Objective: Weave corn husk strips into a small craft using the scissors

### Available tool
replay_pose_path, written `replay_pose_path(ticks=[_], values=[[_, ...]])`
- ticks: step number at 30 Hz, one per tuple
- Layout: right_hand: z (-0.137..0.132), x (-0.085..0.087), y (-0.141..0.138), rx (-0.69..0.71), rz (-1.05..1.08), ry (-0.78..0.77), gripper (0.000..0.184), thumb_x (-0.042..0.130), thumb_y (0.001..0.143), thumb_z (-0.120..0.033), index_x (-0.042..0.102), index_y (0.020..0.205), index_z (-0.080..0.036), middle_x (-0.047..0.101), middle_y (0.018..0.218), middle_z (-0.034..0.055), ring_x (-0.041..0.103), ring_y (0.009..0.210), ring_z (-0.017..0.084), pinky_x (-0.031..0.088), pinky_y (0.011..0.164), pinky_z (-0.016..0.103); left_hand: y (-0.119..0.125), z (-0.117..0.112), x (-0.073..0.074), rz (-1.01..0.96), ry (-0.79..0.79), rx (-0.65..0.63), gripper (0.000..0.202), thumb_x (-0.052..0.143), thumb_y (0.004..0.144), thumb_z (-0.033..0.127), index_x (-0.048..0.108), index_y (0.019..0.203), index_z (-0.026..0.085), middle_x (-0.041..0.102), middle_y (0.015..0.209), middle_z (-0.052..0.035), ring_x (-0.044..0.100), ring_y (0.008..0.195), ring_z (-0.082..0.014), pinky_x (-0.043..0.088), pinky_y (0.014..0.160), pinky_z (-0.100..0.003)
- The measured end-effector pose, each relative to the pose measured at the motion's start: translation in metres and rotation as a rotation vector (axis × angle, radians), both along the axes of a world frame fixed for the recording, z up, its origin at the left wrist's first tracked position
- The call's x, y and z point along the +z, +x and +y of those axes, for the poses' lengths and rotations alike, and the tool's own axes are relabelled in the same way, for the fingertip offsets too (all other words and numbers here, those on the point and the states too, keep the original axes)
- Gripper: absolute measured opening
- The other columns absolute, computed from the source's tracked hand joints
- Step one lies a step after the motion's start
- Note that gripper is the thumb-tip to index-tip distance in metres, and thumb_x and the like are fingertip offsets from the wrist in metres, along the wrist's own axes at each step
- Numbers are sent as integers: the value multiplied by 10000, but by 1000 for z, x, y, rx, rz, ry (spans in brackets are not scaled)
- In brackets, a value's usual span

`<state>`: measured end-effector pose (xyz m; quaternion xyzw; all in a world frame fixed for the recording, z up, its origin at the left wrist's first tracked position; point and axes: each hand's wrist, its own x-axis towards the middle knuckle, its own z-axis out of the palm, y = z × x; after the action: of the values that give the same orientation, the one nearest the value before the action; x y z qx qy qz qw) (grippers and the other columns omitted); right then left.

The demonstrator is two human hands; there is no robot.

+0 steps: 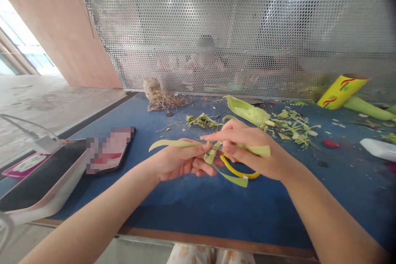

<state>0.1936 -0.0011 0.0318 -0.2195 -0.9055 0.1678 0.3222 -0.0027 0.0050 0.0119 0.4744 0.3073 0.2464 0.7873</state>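
Observation:
Over the middle of the table, my left hand [185, 159] pinches a small folded weave of pale green leaf strips [210, 156] between thumb and fingers. Loose strip ends stick out to the left, to the right and down toward me. My right hand [250, 144] is closed at the weave's right side, its index finger stretched over the top and a strip passing under its thumb. Below that hand shows a curved yellow loop [239, 172], like a scissors handle; the rest is hidden, and I cannot tell whether the hand holds it.
Behind my hands lie a pale green husk [246, 111], shredded leaf scraps [202, 121] and a tangle of twine [168, 101]. A phone [116, 148] and a white-edged device [46, 177] are left. A yellow tube [342, 90] leans against the perforated metal screen [247, 29].

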Motion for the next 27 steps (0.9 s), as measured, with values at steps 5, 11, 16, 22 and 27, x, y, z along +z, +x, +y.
replay_pose_path(ticks=[5,11,16,22,27], values=[[-3,-5,0,-114,66,-100,594,260,774,-664,423,1120,-210,510,809,41,493,749,168,389,756,339,0,-1,1,23,-27,-25,222,559,788,277,661,761,82,679,625,-70,621,564,-94,423,526,-163],[-4,-2,-1,-217,-71,-60,228,236,910,-378,398,888,-220,515,760,23,459,686,141,366,731,322,0,-1,0,63,-28,-22,149,596,758,209,669,815,92,692,878,-107,636,609,-100,420,517,-169],[2,1,0,-57,-163,1,173,381,886,-277,506,777,-227,571,702,-17,488,696,127,313,766,323,0,-1,-1,23,-39,-42,154,590,763,212,675,772,84,699,771,-110,651,643,-129,442,544,-174],[4,-5,-5,-65,-103,-34,191,388,887,-226,578,901,-230,636,804,-15,533,759,122,294,793,324,-1,0,-4,9,-21,-56,138,562,778,165,666,829,89,688,888,-122,661,681,-148,457,563,-190],[7,-10,-7,-24,-159,-9,163,462,852,-198,614,887,-244,623,724,-32,530,683,103,297,786,315,2,-2,1,31,6,-74,62,605,708,78,664,711,96,687,715,-70,656,700,-162,450,571,-192]])
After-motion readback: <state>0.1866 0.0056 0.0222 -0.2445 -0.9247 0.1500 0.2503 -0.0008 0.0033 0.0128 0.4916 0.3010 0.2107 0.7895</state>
